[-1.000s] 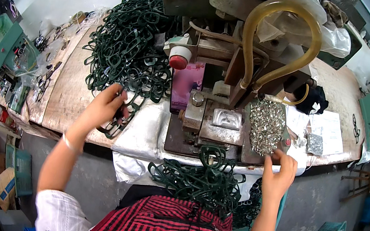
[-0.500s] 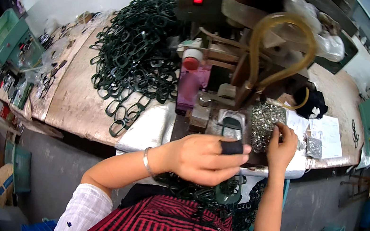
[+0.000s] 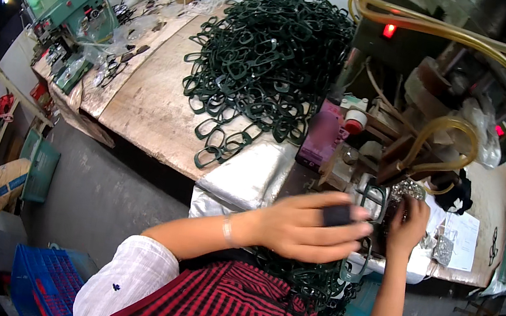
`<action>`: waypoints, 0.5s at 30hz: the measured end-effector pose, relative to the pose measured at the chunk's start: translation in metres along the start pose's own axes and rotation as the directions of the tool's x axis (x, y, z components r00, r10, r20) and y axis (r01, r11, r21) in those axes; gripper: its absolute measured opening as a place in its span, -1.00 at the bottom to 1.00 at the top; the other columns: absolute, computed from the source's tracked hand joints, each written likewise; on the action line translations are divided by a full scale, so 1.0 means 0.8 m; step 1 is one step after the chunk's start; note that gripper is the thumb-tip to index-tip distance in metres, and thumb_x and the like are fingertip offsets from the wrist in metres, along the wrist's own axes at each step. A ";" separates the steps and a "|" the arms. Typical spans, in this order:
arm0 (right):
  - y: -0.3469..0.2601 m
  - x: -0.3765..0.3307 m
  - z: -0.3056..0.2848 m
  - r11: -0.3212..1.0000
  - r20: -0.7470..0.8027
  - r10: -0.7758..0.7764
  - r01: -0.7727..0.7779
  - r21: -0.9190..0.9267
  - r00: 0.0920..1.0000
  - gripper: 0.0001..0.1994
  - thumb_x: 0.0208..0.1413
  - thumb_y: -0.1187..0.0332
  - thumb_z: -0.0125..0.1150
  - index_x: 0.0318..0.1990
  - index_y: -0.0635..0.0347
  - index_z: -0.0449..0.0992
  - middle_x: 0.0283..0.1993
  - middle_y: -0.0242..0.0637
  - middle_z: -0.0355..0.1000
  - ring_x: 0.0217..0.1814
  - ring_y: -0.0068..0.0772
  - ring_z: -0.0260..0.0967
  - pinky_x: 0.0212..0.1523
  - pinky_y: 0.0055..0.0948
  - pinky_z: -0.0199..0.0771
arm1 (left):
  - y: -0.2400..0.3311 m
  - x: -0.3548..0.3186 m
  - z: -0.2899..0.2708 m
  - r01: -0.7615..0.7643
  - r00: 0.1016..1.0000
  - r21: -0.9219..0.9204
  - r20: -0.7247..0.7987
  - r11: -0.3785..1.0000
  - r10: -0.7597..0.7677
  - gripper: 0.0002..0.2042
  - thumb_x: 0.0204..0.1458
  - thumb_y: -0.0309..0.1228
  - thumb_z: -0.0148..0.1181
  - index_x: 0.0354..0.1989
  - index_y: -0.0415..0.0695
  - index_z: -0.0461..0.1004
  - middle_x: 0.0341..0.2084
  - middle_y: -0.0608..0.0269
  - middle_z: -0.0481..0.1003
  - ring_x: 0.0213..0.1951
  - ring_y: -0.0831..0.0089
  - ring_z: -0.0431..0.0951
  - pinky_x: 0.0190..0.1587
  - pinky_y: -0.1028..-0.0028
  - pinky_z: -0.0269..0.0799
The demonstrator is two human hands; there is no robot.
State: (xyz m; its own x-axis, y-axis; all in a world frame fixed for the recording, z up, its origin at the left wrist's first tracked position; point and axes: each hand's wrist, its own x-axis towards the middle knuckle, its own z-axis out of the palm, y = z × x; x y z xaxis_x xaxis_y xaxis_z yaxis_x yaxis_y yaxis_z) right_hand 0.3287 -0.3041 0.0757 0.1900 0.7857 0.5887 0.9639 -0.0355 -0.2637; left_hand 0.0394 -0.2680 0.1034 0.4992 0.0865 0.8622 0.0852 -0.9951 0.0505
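My left hand [image 3: 314, 227] reaches across to the right, slightly blurred, with its fingers stretched out and a black band round one finger. Its fingertips are beside a dark green eyeglass frame [image 3: 367, 189] set on the metal fixture of a bench machine; my thumb is hidden. At the pile of tiny shiny metal parts [image 3: 406, 189], my right hand [image 3: 409, 226] bends its fingers downward in a pinch. Whatever lies between those fingertips is too small to make out. More dark green frames [image 3: 313, 278] lie heaped below my left hand, over my checked apron.
A large heap of dark green frames [image 3: 267, 62] covers the bench left of the machine [image 3: 434, 87], which has yellow hoses and a lit red switch. A pink box [image 3: 322, 135] stands beside it. Paper sheets [image 3: 460, 238] and a small bag of metal parts [image 3: 443, 250] lie at right.
The view has swung left, so the bench appears farther right. My left hand's fingers have straightened beside the fixture. My right hand remains at the metal parts, its fingers now bent down among them.
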 end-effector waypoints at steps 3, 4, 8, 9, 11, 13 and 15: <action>0.006 -0.024 -0.006 0.887 -0.067 0.284 -0.236 0.396 0.956 -0.84 0.13 0.55 0.15 -0.14 0.28 0.56 -0.19 -0.23 0.52 -0.14 -0.34 0.47 -0.02 -0.41 0.43 | -0.014 -0.021 -0.099 0.422 0.891 0.383 -0.345 0.822 -0.296 -0.79 0.01 -0.62 0.22 -0.16 -0.17 0.54 -0.14 0.17 0.55 -0.11 0.22 0.55 0.03 0.22 0.43; 0.002 -0.028 -0.009 0.842 -0.049 0.336 -0.277 0.462 0.941 -0.85 0.16 0.54 0.15 -0.14 0.30 0.56 -0.18 -0.26 0.53 -0.13 -0.41 0.46 -0.02 -0.44 0.42 | -0.024 -0.019 -0.130 0.583 0.790 0.380 -0.472 0.718 -0.391 -0.81 0.01 -0.64 0.23 -0.19 -0.19 0.56 -0.21 0.18 0.56 -0.16 0.23 0.55 -0.02 0.28 0.43; -0.018 -0.012 -0.003 0.752 0.007 0.354 -0.289 0.592 0.935 -0.86 0.19 0.51 0.17 -0.13 0.33 0.56 -0.18 -0.29 0.55 -0.13 -0.51 0.44 0.01 -0.49 0.41 | -0.064 -0.054 -0.185 0.741 0.630 0.437 -0.191 0.510 -0.752 -0.85 -0.06 -0.63 0.23 -0.31 -0.18 0.61 -0.31 0.13 0.55 -0.22 0.19 0.55 -0.13 0.30 0.45; -0.022 -0.006 0.000 0.736 0.012 0.350 -0.283 0.615 0.937 -0.86 0.18 0.51 0.18 -0.13 0.33 0.56 -0.19 -0.28 0.55 -0.13 -0.51 0.45 0.02 -0.49 0.41 | -0.069 -0.071 -0.178 0.713 0.573 0.540 -0.083 0.447 -0.815 -0.83 -0.10 -0.59 0.23 -0.31 -0.13 0.62 -0.33 0.11 0.54 -0.20 0.14 0.55 -0.14 0.22 0.47; -0.009 -0.007 0.016 0.699 0.091 0.403 -0.370 0.612 0.911 -0.81 0.19 0.49 0.23 -0.07 0.33 0.57 -0.15 -0.32 0.56 -0.11 -0.57 0.44 -0.01 -0.58 0.40 | -0.076 -0.108 -0.146 0.644 0.435 0.683 0.042 0.343 -0.900 -0.76 -0.14 -0.55 0.21 -0.24 -0.09 0.61 -0.33 0.09 0.51 -0.17 0.07 0.53 -0.14 0.17 0.49; -0.015 -0.011 0.008 0.761 0.104 0.431 -0.423 0.492 0.897 -0.81 0.18 0.47 0.25 -0.08 0.34 0.58 -0.14 -0.29 0.57 -0.11 -0.57 0.46 -0.01 -0.57 0.41 | -0.093 -0.167 -0.115 0.585 0.517 0.716 0.031 0.380 -0.855 -0.75 -0.15 -0.53 0.23 -0.23 -0.07 0.60 -0.35 0.09 0.49 -0.22 0.05 0.48 -0.18 0.18 0.48; 0.000 -0.038 0.001 0.784 0.035 0.436 -0.399 0.476 0.899 -0.80 0.17 0.46 0.27 -0.09 0.33 0.60 -0.13 -0.27 0.58 -0.11 -0.54 0.46 0.00 -0.55 0.42 | -0.097 -0.174 -0.102 0.634 0.564 0.679 -0.079 0.370 -0.822 -0.79 -0.11 -0.53 0.22 -0.25 -0.08 0.61 -0.40 0.13 0.50 -0.27 0.08 0.47 -0.23 0.17 0.44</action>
State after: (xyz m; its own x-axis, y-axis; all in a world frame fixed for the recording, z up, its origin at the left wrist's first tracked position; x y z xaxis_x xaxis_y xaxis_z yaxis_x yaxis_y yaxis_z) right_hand 0.3232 -0.3274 0.0573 0.5850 0.7125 0.3874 0.5912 -0.0476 -0.8051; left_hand -0.1075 -0.2070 0.0205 0.1434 0.8629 0.4846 0.9334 -0.2806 0.2234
